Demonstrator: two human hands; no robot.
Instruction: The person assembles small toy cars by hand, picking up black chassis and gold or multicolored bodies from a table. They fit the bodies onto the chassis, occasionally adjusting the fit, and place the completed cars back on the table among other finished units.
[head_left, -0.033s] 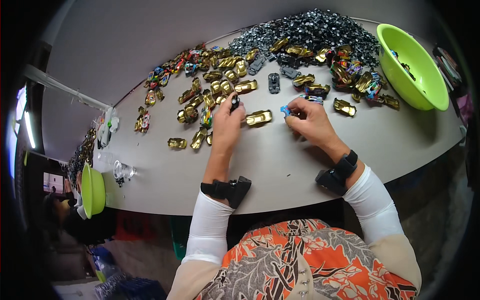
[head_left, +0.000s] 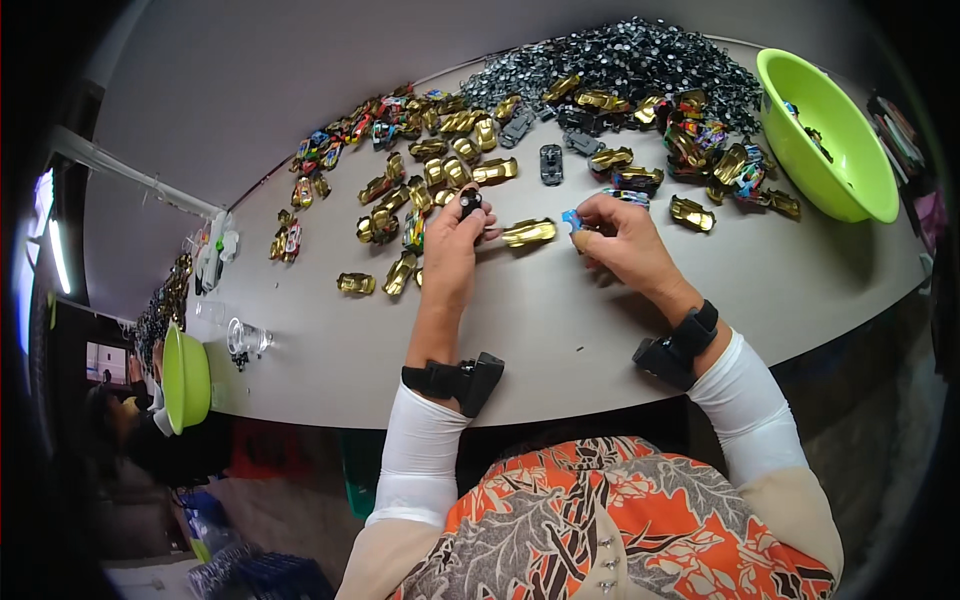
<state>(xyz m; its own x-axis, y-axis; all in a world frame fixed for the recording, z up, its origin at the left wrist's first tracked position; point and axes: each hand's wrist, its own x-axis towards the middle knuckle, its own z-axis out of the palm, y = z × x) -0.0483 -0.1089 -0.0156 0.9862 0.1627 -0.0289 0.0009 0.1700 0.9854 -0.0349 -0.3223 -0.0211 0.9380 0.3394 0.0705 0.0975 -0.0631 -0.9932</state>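
My left hand (head_left: 452,240) is closed on a small black part (head_left: 470,204) with a round, wheel-like end. Its fingers come close to a gold toy car body (head_left: 528,232) lying on the table between my hands; whether they touch it I cannot tell. To the right, my right hand (head_left: 625,245) pinches a small bright blue piece (head_left: 572,220). Beyond the hands lie a dark grey car chassis (head_left: 551,165) and another gold car body (head_left: 494,171). More gold car bodies (head_left: 378,228) are grouped left of my left hand.
A heap of small black and silver wheels (head_left: 620,65) covers the table's far side. At the right stands a lime green basin (head_left: 835,150) with a few cars in it. A clear plastic cup (head_left: 245,338) lies at the left, near another green basin (head_left: 188,380) and a co-worker (head_left: 125,410).
The gold car body between my hands has shifted slightly right and turned a little. My left hand has rotated, and its fingers now reach nearer to that body. The right hand has barely moved.
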